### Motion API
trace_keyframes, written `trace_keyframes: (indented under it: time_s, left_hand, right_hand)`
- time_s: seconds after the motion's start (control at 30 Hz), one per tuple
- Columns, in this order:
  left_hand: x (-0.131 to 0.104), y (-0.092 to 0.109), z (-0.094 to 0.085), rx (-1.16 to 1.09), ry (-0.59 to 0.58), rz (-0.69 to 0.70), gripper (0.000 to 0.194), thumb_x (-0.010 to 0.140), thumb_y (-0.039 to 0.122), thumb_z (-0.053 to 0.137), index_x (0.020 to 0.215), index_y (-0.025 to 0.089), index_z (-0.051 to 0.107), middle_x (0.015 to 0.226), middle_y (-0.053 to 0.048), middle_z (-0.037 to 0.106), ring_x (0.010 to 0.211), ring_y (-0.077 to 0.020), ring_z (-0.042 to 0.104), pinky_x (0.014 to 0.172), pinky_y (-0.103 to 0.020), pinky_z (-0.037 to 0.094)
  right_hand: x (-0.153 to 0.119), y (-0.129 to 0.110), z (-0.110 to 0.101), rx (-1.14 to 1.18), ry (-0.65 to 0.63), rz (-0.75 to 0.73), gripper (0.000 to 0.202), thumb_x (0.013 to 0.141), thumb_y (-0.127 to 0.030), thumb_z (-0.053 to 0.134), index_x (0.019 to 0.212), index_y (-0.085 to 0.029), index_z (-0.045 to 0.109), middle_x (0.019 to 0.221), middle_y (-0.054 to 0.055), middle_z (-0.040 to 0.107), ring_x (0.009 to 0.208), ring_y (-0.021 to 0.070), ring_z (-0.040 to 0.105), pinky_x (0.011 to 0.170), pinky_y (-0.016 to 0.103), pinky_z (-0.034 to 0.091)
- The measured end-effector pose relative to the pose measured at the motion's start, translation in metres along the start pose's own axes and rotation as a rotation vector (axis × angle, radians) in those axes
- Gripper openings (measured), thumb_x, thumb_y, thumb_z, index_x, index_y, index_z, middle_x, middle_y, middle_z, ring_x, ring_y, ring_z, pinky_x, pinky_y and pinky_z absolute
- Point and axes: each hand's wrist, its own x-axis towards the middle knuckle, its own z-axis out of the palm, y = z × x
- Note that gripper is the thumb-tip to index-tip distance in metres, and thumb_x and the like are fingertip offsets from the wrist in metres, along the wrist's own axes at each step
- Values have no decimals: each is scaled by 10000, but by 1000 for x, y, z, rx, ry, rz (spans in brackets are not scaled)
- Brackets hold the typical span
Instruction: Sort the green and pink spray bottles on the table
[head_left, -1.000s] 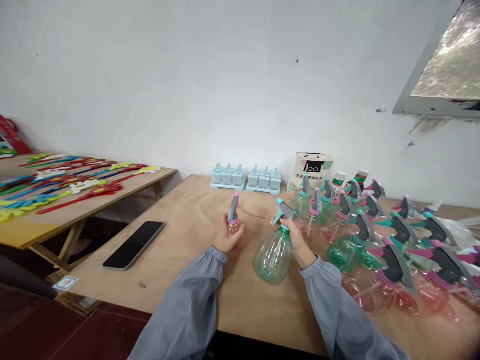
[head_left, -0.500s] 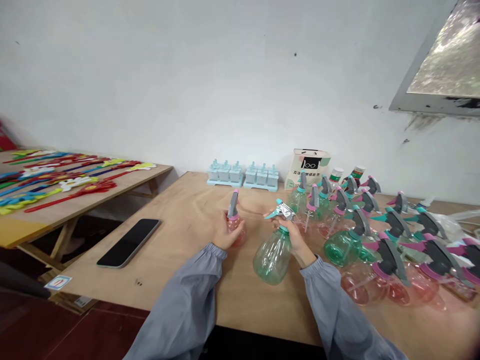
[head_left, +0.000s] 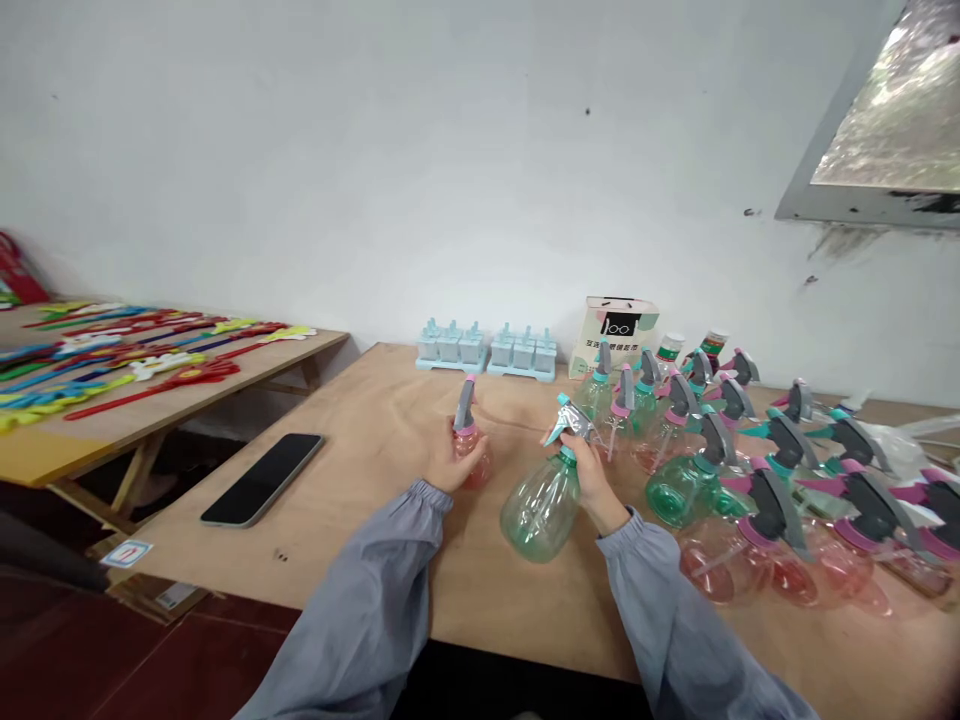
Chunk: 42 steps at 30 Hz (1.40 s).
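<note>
left hand (head_left: 448, 466) wrapped round upright pink bottle (head_left: 471, 450) | right hand (head_left: 592, 478) fingers closed on green bottle (head_left: 541, 500) neck, right of pink bottle, leaning, nozzle pointing left | both on tabletop (head_left: 375, 440)

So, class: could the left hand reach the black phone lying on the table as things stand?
Probably yes: bare tabletop lies between the left hand and the phone, but that hand now grips a pink spray bottle.

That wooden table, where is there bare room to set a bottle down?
On the table: bare wood between the phone and the left hand, and along the near edge. Right of the right hand, spray bottles crowd it.
</note>
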Motion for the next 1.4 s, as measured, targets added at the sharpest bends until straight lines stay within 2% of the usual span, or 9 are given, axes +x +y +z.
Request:
trace_keyframes:
  time_s: [0.07,0.2,0.3,0.53,0.7,0.83,0.97,1.2,1.4]
  left_hand:
    - [0,-1,-1,-8,-4,-7,386,674,412,778,919,226,544,794,18,611,746,-160,616,777,-332,497]
    - [-2,-6,-3,-5,-41,-2,359,725,424,750,973,229,579,860,-5,641,831,-194,648,851,-386,514]
    - [-4,-6,-4,-22,-72,-4,336,789,432,689,1041,225,609,906,-28,655,880,-205,661,879,-403,522]
    - [16,19,-4,-102,-179,81,746,737,423,781,1401,251,486,1300,-103,612,1152,-232,604,1016,-409,488]
    - [46,24,-1,-231,-434,2,735,711,474,802,1357,226,553,1258,-128,654,1135,-266,648,974,-440,532]
    - [49,24,-1,-285,-375,-100,669,706,541,792,1265,210,629,1227,-126,689,1178,-298,648,1058,-495,492]
    - [38,29,-8,-235,-271,-118,619,759,588,731,1247,216,653,1151,-110,729,1167,-291,657,1107,-497,451]
    - [34,36,-14,-238,-423,-75,747,678,388,844,1359,236,576,1200,-112,721,921,-232,711,930,-424,555]
    - [32,53,-5,-561,-508,-291,628,711,338,762,1309,221,609,1246,-100,695,772,-147,684,833,-338,555]
  right_hand:
    - [-5,4,-4,-89,25,-49,270,760,-470,595,661,-231,670,790,33,686,798,192,596,823,336,480]
    - [-22,4,-26,-298,38,-110,283,815,-479,635,957,-250,722,788,9,694,707,168,583,733,324,508]
    - [-37,0,-48,-400,171,-141,312,860,-474,632,1057,-240,689,868,31,716,774,179,633,747,334,531]
    - [-42,0,-75,-627,403,-213,574,827,-496,698,1296,-220,517,1028,61,685,882,211,668,823,408,556]
    - [-37,5,-75,-674,534,-541,731,775,-420,797,1310,-242,332,1433,180,453,1249,254,573,970,459,535]
    - [-42,14,-78,-694,513,-727,688,788,-323,806,1271,-261,321,1424,165,442,1317,261,528,980,482,539]
    - [-52,33,-84,-710,522,-607,671,822,-386,766,1322,-226,349,1352,172,503,1251,274,572,1008,515,519]
    - [-67,51,-90,-811,474,-355,883,805,-569,728,1460,-141,320,1409,225,479,1337,347,485,1102,555,418]
    - [-69,49,-89,-802,467,-355,903,810,-566,725,1498,-154,308,1422,200,463,1352,332,455,1144,543,362]
